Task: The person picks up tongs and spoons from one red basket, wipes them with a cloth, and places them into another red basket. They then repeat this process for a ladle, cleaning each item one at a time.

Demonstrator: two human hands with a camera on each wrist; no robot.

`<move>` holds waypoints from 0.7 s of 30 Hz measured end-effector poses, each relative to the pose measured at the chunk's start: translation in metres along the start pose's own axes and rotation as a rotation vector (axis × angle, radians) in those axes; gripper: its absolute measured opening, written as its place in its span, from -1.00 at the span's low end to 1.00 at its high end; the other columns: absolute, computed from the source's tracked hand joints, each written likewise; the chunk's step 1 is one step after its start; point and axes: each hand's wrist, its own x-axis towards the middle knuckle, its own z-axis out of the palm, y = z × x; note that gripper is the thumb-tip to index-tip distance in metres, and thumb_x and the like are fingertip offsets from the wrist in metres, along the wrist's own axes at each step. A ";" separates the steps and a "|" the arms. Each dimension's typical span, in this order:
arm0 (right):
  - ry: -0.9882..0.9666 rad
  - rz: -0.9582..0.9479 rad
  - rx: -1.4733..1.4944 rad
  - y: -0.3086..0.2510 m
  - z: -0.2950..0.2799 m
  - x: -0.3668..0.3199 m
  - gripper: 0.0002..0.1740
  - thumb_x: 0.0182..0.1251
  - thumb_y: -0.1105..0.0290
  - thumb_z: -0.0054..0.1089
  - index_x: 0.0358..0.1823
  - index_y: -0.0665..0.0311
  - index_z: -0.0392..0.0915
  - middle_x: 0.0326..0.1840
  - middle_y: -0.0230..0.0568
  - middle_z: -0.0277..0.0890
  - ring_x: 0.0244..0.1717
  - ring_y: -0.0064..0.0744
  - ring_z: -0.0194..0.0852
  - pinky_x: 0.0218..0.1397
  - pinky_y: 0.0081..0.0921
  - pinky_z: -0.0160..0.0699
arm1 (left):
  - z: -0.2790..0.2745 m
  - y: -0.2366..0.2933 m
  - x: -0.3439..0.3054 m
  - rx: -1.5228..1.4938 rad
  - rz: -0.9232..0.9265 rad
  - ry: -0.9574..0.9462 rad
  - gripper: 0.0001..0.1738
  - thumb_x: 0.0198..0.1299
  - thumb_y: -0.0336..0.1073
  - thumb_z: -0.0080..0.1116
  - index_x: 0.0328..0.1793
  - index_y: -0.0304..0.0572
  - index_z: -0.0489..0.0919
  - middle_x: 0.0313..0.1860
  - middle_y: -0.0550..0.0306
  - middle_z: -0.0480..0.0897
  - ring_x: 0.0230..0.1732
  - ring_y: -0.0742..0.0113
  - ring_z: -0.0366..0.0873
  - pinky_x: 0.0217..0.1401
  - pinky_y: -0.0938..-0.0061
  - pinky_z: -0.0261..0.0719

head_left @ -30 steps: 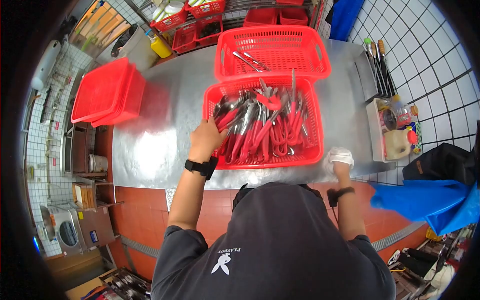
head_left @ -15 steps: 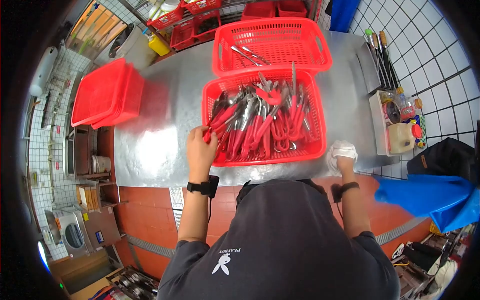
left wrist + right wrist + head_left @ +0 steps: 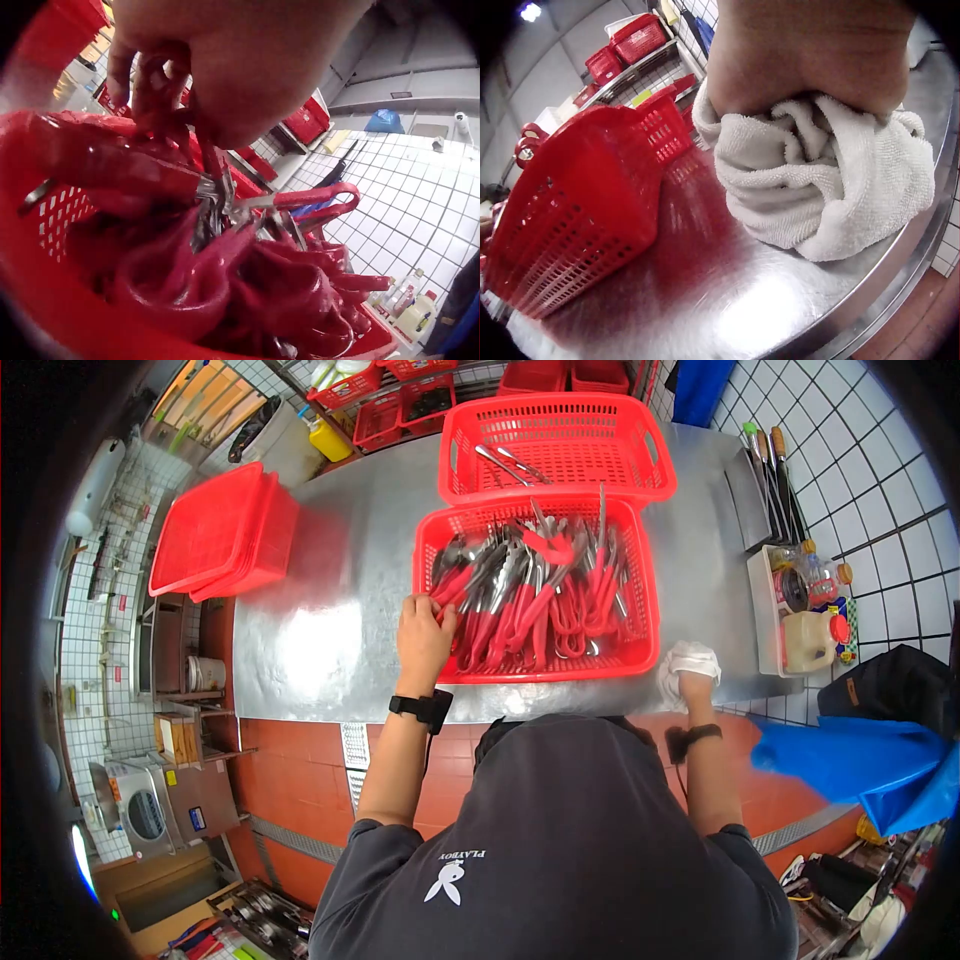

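A red basket (image 3: 652,650) heaped with red-handled tongs (image 3: 540,600) stands near the front edge of the metal table. At its front left corner my left hand (image 3: 424,640) has its fingers curled round a red handle; in the left wrist view that hand (image 3: 225,67) pinches the handle above the pile. My right hand (image 3: 694,686) grips a bunched white cloth (image 3: 690,658) on the table, right of the basket. Close up in the right wrist view, the cloth (image 3: 817,180) lies folded under the hand (image 3: 810,60), whose fingers are mostly hidden.
Behind the full basket is another red basket (image 3: 560,410) holding two metal utensils (image 3: 515,465). Stacked red baskets (image 3: 225,535) stand on the left of the table (image 3: 340,610). At the right are a white bin (image 3: 765,615) with bottles and a blue sheet (image 3: 850,760).
My left hand moved from the basket's left edge a little toward me, then back up and right to the handles. The right hand has stayed on the cloth; the view shifted slightly.
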 end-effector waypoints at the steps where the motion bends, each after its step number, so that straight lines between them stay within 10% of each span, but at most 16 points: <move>1: 0.050 -0.028 0.002 0.006 0.005 -0.001 -0.83 0.17 0.32 0.15 -0.28 0.18 0.67 -0.15 -0.12 0.65 0.02 -0.05 0.56 0.14 -0.22 0.48 | -0.001 0.000 0.001 0.000 0.001 -0.001 -0.69 0.20 -0.18 0.33 -0.20 -0.25 0.50 -0.02 -0.14 0.57 -0.04 -0.17 0.57 0.00 0.10 0.57; 21: 0.178 -0.189 -0.136 0.015 0.014 -0.001 -0.82 0.26 0.29 0.09 -0.26 0.17 0.63 -0.20 -0.05 0.60 -0.08 0.01 0.56 0.01 -0.10 0.48 | -0.018 -0.002 0.031 0.001 -0.155 -0.290 -0.45 0.10 -0.07 0.39 0.15 -0.22 0.57 0.13 -0.07 0.60 0.13 -0.07 0.59 0.17 0.15 0.56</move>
